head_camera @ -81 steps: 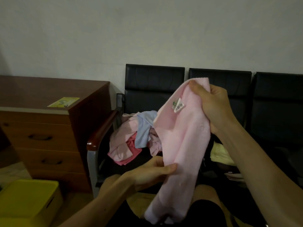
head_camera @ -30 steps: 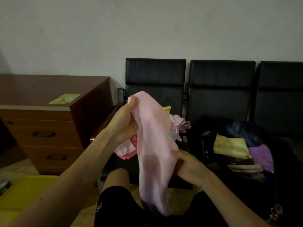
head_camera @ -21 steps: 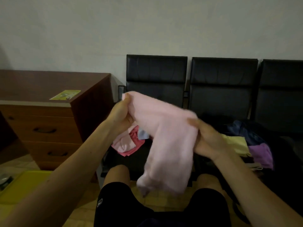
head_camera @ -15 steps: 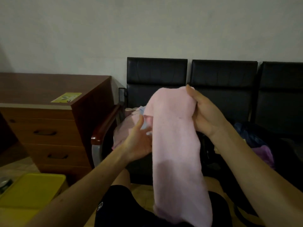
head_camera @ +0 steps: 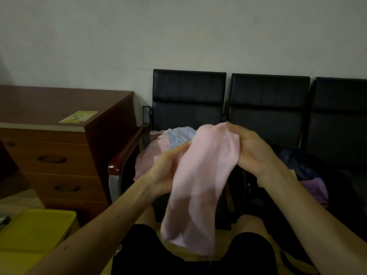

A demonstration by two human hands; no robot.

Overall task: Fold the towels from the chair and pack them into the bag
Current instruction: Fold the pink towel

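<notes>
Head view: the soft pink terry towel is held in the air in front of the person, between both hands and above the lap. The right hand grips its upper end, fingers curled round the bunched cloth. The left hand lies against the left edge with fingers extended; whether the thumb pinches the cloth cannot be told. The towel's long axis runs near vertical, slanting down and left, with the lower end hanging free. The dark open bag lies to the right, just beyond the right hand, which is judged the nearer one for packing. The heap of unfolded pink and blue towels sits on the black padded chair behind the left hand.
</notes>
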